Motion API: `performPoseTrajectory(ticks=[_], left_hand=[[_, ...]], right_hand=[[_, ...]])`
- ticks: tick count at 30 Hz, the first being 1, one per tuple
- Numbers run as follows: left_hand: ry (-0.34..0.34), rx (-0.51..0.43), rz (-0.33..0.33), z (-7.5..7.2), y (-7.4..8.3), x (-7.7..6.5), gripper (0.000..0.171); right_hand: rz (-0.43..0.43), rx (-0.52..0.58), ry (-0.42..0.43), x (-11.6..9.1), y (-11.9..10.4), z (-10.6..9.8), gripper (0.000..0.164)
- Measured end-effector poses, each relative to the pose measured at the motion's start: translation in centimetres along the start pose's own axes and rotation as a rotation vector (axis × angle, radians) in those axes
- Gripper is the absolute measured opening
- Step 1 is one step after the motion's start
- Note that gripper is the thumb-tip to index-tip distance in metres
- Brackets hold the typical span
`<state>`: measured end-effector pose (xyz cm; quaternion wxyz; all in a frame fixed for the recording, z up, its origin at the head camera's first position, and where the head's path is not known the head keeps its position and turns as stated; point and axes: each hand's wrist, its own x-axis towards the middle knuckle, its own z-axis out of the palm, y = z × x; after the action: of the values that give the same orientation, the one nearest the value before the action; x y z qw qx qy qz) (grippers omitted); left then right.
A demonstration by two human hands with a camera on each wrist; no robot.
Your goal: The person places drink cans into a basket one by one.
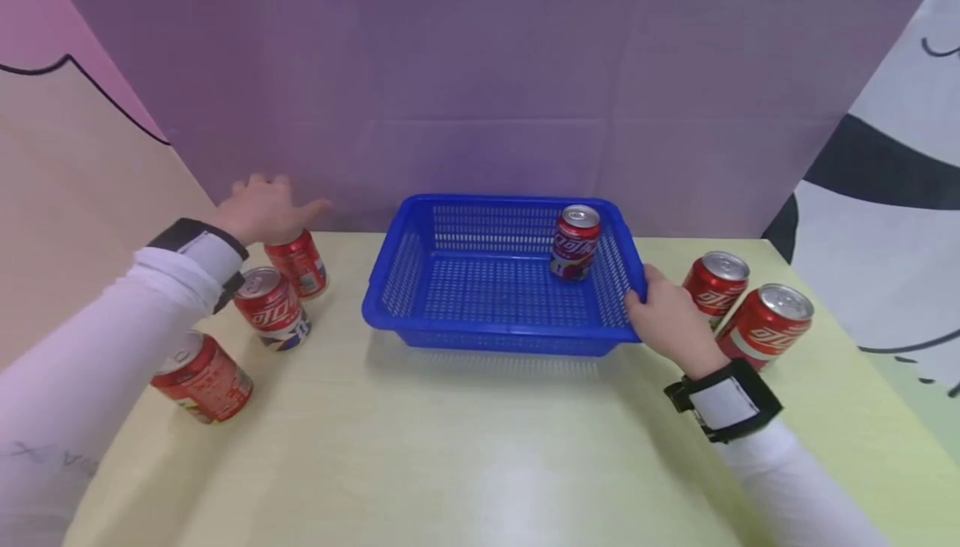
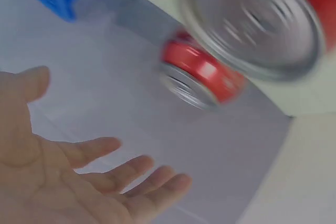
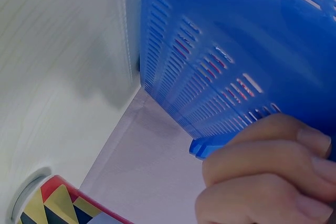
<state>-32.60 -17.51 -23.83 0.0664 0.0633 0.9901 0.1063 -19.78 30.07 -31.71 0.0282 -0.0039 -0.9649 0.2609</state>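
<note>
Right hand (image 1: 670, 313) grips rim of blue perforated plastic basket (image 1: 450, 280); left hand (image 1: 262, 209) spread open, empty, above red aluminium soda can (image 1: 300, 263) on desk (image 1: 450, 447).

White sleeves (image 1: 90, 338), black wrist straps (image 1: 723, 401) (both arms)

Basket (image 1: 495, 280) sits mid-table; one can (image 1: 575, 241) upright in its 2 o'clock corner, rest of the floor free. Three cans (image 1: 258, 305) crowd the table at 9 o'clock, left hand (image 1: 262, 209) above the far one. Two cans (image 1: 738, 309) block 3 o'clock, just behind right hand (image 1: 671, 318) on the rim. Table open at 6 o'clock.
</note>
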Motion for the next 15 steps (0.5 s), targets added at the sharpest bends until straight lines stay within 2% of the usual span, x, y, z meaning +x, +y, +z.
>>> performPoseTrajectory(ticks=[3,6,10,15], left_hand=[[-0.028,-0.007,-0.045,0.2,-0.9,0.9,0.114],[-0.083,-0.01,-0.068,1.1,-1.8,2.2,0.12],[-0.173,-0.014,-0.061,2.2,-2.6,3.4,0.125],[-0.229,-0.04,-0.055,2.6,-3.0,4.2,0.126]], right_hand=[[0.0,0.003,0.001,0.0,0.0,0.0,0.057],[0.004,0.006,-0.001,0.0,0.1,0.0,0.057],[0.003,0.009,-0.005,0.0,0.2,0.0,0.058],[-0.006,0.015,-0.001,0.1,0.2,0.1,0.057]])
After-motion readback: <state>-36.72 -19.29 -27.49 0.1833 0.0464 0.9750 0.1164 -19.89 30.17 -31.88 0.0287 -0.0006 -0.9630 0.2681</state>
